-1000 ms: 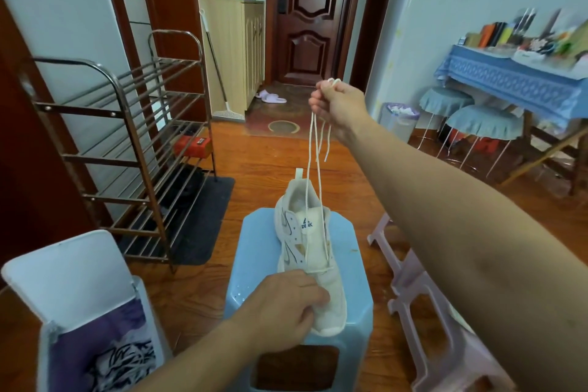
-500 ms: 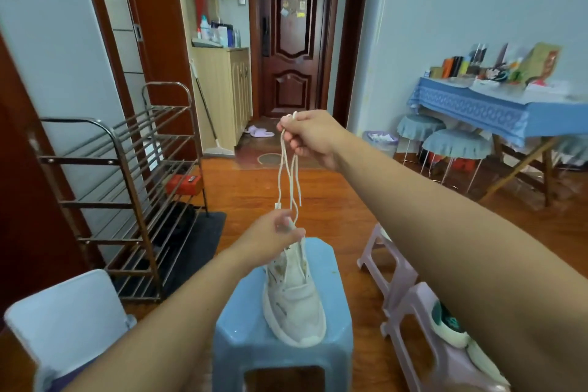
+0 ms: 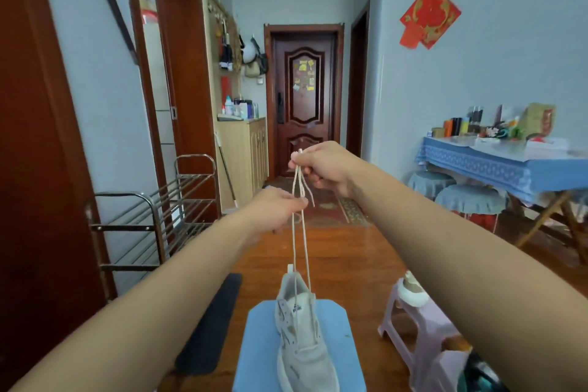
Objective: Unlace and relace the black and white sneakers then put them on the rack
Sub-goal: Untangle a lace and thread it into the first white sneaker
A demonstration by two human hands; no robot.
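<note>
A white sneaker (image 3: 302, 340) stands on a blue plastic stool (image 3: 343, 328), toe toward me. Its white lace (image 3: 300, 248) runs up from the eyelets in two taut strands. My right hand (image 3: 321, 169) pinches both lace ends high above the shoe. My left hand (image 3: 276, 210) is raised just below it and pinches the strands partway down. Against the left wall stands a metal shoe rack (image 3: 152, 219) whose visible shelves are bare. A second shoe (image 3: 413, 291) sits on a pale pink stool (image 3: 413, 331) to the right.
A dark mat (image 3: 213, 328) lies on the wooden floor by the rack. A blue-clothed table (image 3: 496, 165) with clutter and two covered round stools (image 3: 471, 200) stand at the right wall. A wooden cabinet (image 3: 245, 156) and a dark door (image 3: 305, 99) close the hallway ahead.
My left hand left the sneaker's toe and rose along the lace to just under my right hand. The view tilted upward, so the sneaker now sits lower in frame.
</note>
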